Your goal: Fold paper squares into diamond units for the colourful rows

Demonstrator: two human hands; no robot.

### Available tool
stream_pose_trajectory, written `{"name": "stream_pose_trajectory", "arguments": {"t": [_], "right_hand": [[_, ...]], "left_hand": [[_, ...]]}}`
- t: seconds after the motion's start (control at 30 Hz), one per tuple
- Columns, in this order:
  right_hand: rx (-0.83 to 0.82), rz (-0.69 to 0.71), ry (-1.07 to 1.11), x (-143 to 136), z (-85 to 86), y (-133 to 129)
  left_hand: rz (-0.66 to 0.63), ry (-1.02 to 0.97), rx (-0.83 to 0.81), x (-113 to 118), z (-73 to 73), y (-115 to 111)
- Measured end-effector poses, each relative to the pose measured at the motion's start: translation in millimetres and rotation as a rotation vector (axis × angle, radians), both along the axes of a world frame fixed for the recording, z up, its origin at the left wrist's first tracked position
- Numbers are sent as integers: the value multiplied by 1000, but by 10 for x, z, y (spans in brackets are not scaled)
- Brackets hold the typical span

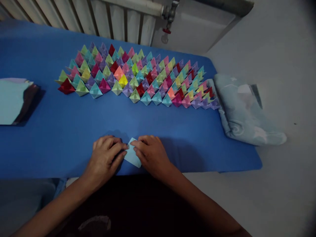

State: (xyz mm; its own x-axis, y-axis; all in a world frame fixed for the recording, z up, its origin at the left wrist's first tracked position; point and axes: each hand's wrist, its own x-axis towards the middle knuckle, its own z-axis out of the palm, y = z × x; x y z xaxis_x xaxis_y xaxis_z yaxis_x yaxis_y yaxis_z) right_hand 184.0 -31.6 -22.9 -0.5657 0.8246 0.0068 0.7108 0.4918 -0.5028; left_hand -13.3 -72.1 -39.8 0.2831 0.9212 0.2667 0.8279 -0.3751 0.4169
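A small pale blue piece of folded paper (133, 157) lies near the front edge of the blue-covered table (74, 131). My left hand (106, 154) grips its left edge between thumb and fingers. From the other side my right hand (151, 153) holds it, with fingertips on the upper right part. The fold lines are too faint to make out. Beyond my hands stand rows of folded paper boats (128, 77) in red, pink, green, yellow, blue and purple, packed close together.
A stack of paper sheets (11, 102), light blue on top, lies at the left. On the table's right end rests a folded grey-blue blanket (242, 108) with white stars. A radiator (81, 16) and a red-handled valve (167, 31) are behind the table.
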Motion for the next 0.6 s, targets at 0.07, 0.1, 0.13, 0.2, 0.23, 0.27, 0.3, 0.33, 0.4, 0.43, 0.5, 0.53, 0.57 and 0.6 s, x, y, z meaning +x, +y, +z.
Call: {"name": "stream_pose_trajectory", "arguments": {"t": [0.07, 0.1, 0.13, 0.2, 0.23, 0.27, 0.3, 0.33, 0.4, 0.43, 0.5, 0.53, 0.57, 0.6], "right_hand": [[5, -6, -27, -9, 5, 3], [10, -7, -39, -13, 8, 4], [14, -6, -51, -17, 11, 5], [23, 0, -77, -25, 16, 9], [25, 1, -92, -29, 17, 12], [28, 1, -107, -34, 16, 16], [31, 2, -122, -41, 14, 21], [36, 3, -134, -49, 10, 28], [55, -5, -153, -67, 0, 44], [67, -14, -158, -73, -4, 53], [92, -29, -146, -73, -4, 59], [104, -33, -120, -62, 1, 52], [117, -28, -85, -43, 9, 36], [132, -13, -51, -17, 18, 10]], "left_hand": [[-24, 9, 24, -6, -6, -10], [-34, 18, 42, -8, -12, -17], [-43, 33, 65, -9, -18, -28], [-67, 80, 126, -10, -27, -58], [-86, 107, 157, -9, -29, -78], [-109, 131, 180, -8, -27, -98], [-133, 149, 199, -5, -23, -119], [-159, 161, 214, -2, -18, -138], [-191, 177, 239, 6, -6, -168], [-196, 192, 248, 11, -1, -178], [-199, 231, 271, 22, 6, -193], [-193, 249, 277, 29, 8, -198], [-187, 263, 280, 36, 9, -203], [-184, 273, 278, 44, 9, -208]]}}
